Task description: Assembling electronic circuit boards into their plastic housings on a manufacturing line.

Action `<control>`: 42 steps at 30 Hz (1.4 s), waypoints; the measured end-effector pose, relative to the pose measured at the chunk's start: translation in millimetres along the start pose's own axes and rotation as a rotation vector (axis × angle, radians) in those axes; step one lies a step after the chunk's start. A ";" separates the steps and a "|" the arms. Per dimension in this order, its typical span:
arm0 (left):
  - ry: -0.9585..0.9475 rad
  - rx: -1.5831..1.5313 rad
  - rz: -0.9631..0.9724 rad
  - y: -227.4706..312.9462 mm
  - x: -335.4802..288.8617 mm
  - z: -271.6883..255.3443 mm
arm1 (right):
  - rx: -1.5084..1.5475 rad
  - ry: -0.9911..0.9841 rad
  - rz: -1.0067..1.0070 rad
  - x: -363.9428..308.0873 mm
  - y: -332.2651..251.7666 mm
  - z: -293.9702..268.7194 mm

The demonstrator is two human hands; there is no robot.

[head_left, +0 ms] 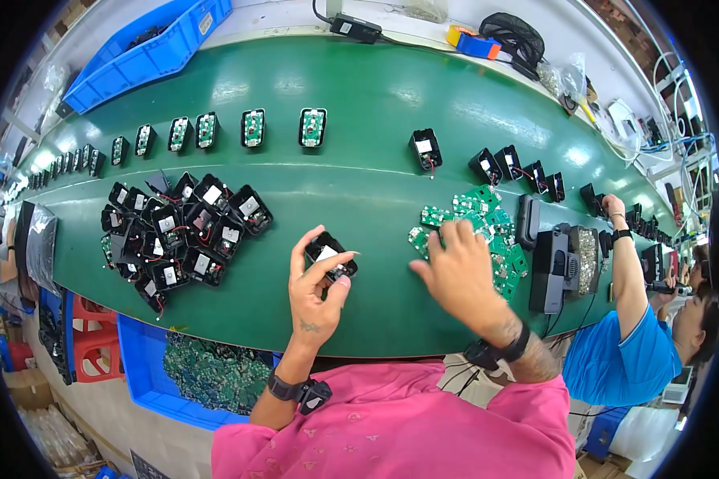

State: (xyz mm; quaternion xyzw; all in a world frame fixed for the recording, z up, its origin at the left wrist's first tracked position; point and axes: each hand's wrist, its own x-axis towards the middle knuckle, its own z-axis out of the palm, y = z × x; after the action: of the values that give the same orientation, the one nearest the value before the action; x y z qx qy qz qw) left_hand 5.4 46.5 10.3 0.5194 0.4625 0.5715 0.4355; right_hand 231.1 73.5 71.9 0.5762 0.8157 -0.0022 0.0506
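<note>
My left hand (319,291) is closed around a small black plastic housing (327,249) with a white part inside, held above the green table. Over to the right, my right hand (459,263) reaches over a loose pile of green circuit boards (503,239). Its fingers bend down onto the near side of the pile, and the fingertips cover whatever they touch, so a grip there cannot be made out. Left of my hands lies a heap of similar black housings (168,227) with white parts and thin red and black wires.
Housings fitted with green boards (312,128) stand in a row along the far left. Wired housings (426,149) line the far right, where a co-worker's hand (613,205) reaches. Grey-black devices (548,271) stand beside the boards. Blue bins (136,60) sit at the back left and below the table.
</note>
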 end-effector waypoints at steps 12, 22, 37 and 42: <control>0.021 -0.170 -0.068 3.2 5.6 -1.4 | 0.175 0.267 -0.600 -104.2 -41.3 62.0; -0.043 0.043 -0.086 2.2 -3.1 3.3 | 1.562 0.062 0.234 -37.5 -44.8 17.1; -0.099 -0.018 -0.235 26.2 -9.3 9.5 | 1.157 0.342 -0.041 -17.9 -59.5 17.2; -0.071 -0.143 -0.231 34.5 -7.3 13.6 | 1.014 0.427 -0.186 -15.4 -54.9 16.9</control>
State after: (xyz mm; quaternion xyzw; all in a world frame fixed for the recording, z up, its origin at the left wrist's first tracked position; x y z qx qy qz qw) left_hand 19.0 33.7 43.2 0.4502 0.4615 0.5304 0.5505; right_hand 185.9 39.6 53.4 0.4415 0.7521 -0.2823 -0.3997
